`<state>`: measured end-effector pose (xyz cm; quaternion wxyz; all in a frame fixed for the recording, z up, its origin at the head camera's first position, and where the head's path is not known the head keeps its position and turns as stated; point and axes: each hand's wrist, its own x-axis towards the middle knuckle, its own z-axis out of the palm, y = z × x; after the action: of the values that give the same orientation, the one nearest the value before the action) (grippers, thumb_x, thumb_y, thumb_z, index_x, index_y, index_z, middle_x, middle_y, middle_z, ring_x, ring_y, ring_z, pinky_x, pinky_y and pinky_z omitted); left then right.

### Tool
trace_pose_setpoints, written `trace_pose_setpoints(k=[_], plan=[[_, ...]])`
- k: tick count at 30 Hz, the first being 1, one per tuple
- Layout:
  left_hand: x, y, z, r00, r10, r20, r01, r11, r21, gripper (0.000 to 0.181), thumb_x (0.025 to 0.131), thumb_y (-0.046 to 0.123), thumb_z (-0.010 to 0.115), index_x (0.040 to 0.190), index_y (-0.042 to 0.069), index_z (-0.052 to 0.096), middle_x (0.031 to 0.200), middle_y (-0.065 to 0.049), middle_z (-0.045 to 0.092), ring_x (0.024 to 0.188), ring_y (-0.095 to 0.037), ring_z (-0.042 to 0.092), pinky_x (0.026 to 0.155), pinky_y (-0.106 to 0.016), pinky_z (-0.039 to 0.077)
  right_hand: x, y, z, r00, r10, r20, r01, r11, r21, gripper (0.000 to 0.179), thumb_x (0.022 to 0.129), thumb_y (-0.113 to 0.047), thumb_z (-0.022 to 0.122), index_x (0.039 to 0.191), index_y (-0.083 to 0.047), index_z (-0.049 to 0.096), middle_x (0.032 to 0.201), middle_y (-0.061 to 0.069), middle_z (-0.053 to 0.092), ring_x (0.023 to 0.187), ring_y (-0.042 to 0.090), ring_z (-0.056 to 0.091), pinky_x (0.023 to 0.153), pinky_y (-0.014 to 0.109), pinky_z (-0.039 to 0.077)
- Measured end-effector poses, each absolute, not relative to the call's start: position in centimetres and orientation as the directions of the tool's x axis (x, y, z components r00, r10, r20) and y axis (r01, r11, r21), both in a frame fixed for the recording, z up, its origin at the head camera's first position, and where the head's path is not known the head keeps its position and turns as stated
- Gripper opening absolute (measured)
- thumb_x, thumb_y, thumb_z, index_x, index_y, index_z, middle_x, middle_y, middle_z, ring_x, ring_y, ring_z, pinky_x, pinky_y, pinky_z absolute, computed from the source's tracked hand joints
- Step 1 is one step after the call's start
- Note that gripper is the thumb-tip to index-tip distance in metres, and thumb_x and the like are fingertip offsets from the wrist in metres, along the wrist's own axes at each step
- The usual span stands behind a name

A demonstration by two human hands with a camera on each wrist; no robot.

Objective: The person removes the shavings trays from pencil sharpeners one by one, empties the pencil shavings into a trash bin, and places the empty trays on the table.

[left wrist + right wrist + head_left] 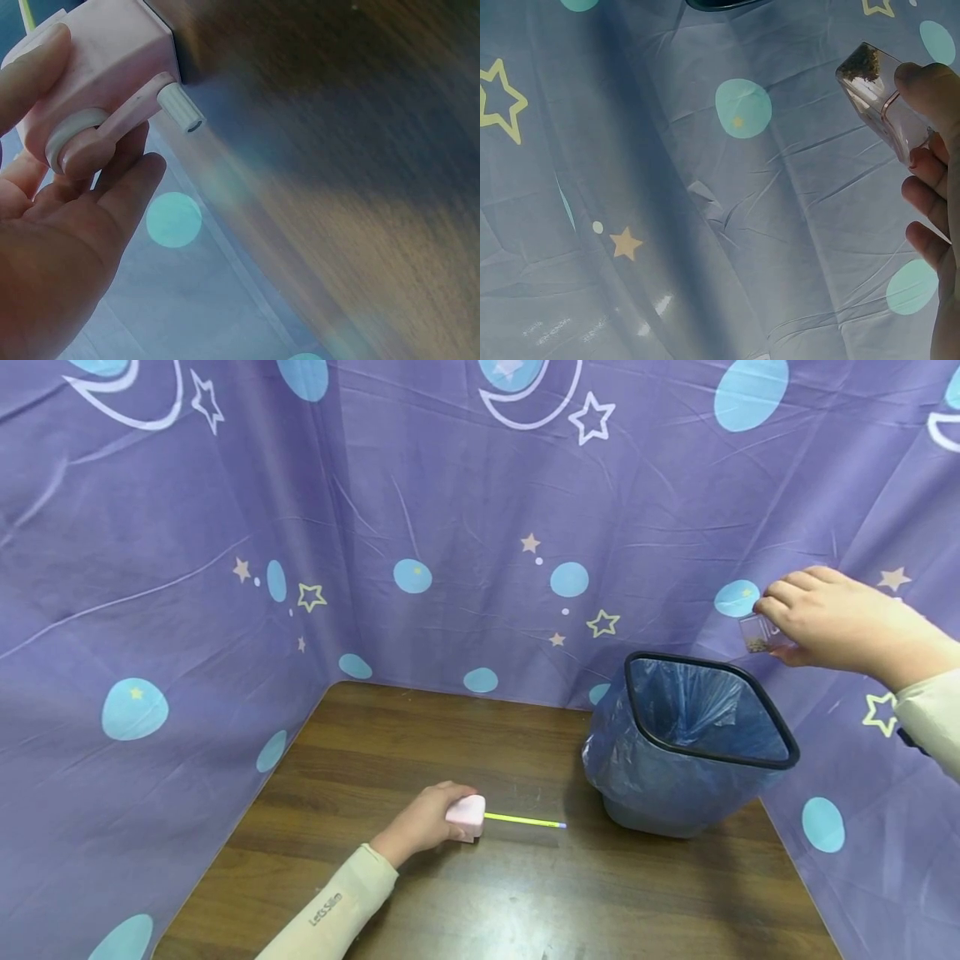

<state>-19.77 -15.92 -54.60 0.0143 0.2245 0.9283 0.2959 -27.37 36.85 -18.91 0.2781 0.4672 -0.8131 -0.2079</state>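
Observation:
A pink hand-crank pencil sharpener (467,814) stands on the table, held between the thumb and fingers of my left hand (426,823). Its crank (139,112) faces the palm in the left wrist view. From its other side a yellow-green pencil (525,820) sticks out to the right. Up at the right, my right hand (840,618) pinches a small clear shavings drawer (759,633). Brown pencil shavings (862,63) lie gathered at one end of it. Hand and drawer are higher than the bin's rim, near its back right side.
A waste bin (787,760) with a black rim and a blue plastic liner stands at the table's right. The brown wooden table (360,735) is enclosed by a purple curtain (450,510) with moons and stars.

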Motion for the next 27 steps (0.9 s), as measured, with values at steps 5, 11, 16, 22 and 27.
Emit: trace_pose_setpoints(k=[5, 11, 16, 22, 27], plan=[[-19.77, -15.94, -54.64, -0.895, 0.431, 0.115, 0.418, 0.721, 0.552, 0.066, 0.072, 0.015, 0.09, 0.134, 0.013, 0.066, 0.126, -0.006, 0.068, 0.107, -0.022, 0.064, 0.092, -0.044, 0.053, -27.37, 36.79, -18.94, -0.383, -0.889, 0.252, -0.641, 0.453, 0.62, 0.054, 0.05, -0.022, 0.083, 0.092, 0.004, 0.061, 0.089, 0.019, 0.061, 0.086, 0.042, 0.058, 0.078, 0.056, 0.046], [-19.65, -15.92, -54.44, -0.896, 0.43, 0.114, 0.418, 0.727, 0.544, 0.066, 0.073, 0.015, 0.09, 0.134, 0.013, 0.066, 0.128, -0.007, 0.068, 0.108, -0.023, 0.064, 0.093, -0.045, 0.053, -27.47, 36.78, -18.87, -0.374, -0.895, 0.242, -0.631, 0.437, 0.641, 0.055, 0.048, -0.022, 0.085, 0.09, 0.004, 0.06, 0.087, 0.019, 0.061, 0.086, 0.041, 0.058, 0.078, 0.055, 0.047], [-19.58, -15.92, -54.36, -0.897, 0.428, 0.113, 0.416, 0.729, 0.543, 0.066, 0.073, 0.015, 0.09, 0.134, 0.013, 0.066, 0.127, -0.007, 0.068, 0.108, -0.023, 0.063, 0.093, -0.045, 0.053, -27.51, 36.78, -18.81, -0.364, -0.902, 0.234, -0.624, 0.422, 0.657, 0.055, 0.048, -0.023, 0.085, 0.088, 0.004, 0.06, 0.086, 0.018, 0.061, 0.085, 0.041, 0.058, 0.078, 0.054, 0.046], [-19.6, -15.93, -54.36, -0.897, 0.428, 0.11, 0.414, 0.727, 0.549, 0.066, 0.073, 0.015, 0.09, 0.134, 0.013, 0.066, 0.127, -0.007, 0.068, 0.108, -0.022, 0.063, 0.093, -0.045, 0.053, -27.52, 36.78, -18.81, -0.348, -0.909, 0.23, -0.626, 0.408, 0.665, 0.053, 0.049, -0.023, 0.085, 0.087, 0.004, 0.059, 0.083, 0.018, 0.059, 0.084, 0.042, 0.057, 0.078, 0.054, 0.046], [-19.59, -15.91, -54.41, -0.896, 0.43, 0.115, 0.418, 0.723, 0.551, 0.066, 0.073, 0.014, 0.09, 0.135, 0.012, 0.066, 0.127, -0.008, 0.068, 0.108, -0.022, 0.064, 0.093, -0.044, 0.053, -27.43, 36.94, -18.84, -0.348, -0.915, 0.207, -0.624, 0.39, 0.676, 0.058, 0.047, -0.021, 0.086, 0.091, 0.007, 0.06, 0.085, 0.019, 0.059, 0.085, 0.043, 0.056, 0.078, 0.055, 0.045]])
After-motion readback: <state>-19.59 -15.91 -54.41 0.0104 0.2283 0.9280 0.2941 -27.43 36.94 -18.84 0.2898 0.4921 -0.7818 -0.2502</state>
